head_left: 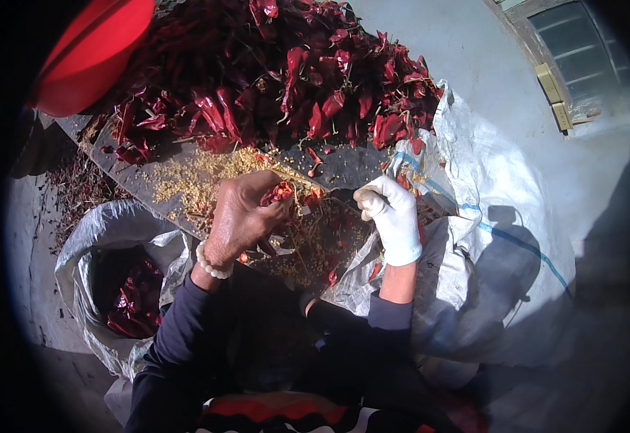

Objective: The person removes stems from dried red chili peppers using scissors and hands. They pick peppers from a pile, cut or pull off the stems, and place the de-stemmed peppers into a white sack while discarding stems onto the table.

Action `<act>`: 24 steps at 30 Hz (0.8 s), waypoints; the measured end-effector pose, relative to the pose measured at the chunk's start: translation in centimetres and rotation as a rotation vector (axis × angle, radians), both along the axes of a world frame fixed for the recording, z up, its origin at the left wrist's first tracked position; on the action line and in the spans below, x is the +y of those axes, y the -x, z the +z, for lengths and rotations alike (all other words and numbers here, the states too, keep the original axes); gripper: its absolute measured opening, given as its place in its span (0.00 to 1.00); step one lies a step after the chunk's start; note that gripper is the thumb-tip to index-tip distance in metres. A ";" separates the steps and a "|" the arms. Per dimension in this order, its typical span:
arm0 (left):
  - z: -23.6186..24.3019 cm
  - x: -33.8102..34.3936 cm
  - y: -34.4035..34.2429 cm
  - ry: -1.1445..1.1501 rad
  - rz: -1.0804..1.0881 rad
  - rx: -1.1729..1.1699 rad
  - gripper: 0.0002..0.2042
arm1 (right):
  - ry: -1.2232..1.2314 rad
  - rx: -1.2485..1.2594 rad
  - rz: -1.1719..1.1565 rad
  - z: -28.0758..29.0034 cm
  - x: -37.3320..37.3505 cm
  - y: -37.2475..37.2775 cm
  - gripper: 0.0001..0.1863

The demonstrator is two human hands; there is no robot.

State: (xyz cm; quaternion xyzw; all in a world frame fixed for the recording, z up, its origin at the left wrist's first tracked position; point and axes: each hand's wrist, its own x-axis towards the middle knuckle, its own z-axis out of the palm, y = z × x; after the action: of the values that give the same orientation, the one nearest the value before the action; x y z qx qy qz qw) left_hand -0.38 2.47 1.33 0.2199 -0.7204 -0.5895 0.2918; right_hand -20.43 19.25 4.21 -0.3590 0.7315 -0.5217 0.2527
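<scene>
My bare left hand (246, 213), with a beaded bracelet at the wrist, is closed around a dried red chili pepper (280, 193). Its torn end shows pale seeds inside. To the right, my right hand (390, 216) wears a white glove with bare fingertips showing. Those fingers are curled together in a pinch, and whatever is in them is too small to name. Loose yellow seeds (199, 173) lie spread on the dark board (131, 173) just beyond my left hand. A big heap of dried red chilies (286, 79) rises at the far side.
At the left stands an open white woven sack (84, 278) with red chilies inside. A large white sack (488, 173) with a blue stripe spreads along the right. A red plastic basin (98, 54) tilts at the upper left. Dry stems (76, 187) litter the ground beside the board.
</scene>
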 end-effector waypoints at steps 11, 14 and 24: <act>0.1 0.1 0.9 0.023 -0.039 -0.006 0.07 | -0.436 0.750 -0.504 -7.0 -12.5 9.3 0.21; -0.3 0.2 0.8 0.038 -0.038 0.007 0.07 | -0.229 0.657 -0.425 -7.5 -10.8 9.4 0.08; 1.0 1.3 0.9 -0.077 -0.124 -0.088 0.12 | -0.099 0.556 -0.386 -6.7 -3.2 3.5 0.06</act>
State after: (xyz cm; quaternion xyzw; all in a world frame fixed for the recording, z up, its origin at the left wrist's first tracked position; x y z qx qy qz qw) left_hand -1.24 3.79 2.32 0.2115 -0.7217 -0.6234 0.2139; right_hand -23.88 16.02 -2.54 -0.3294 0.8513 -0.4062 -0.0427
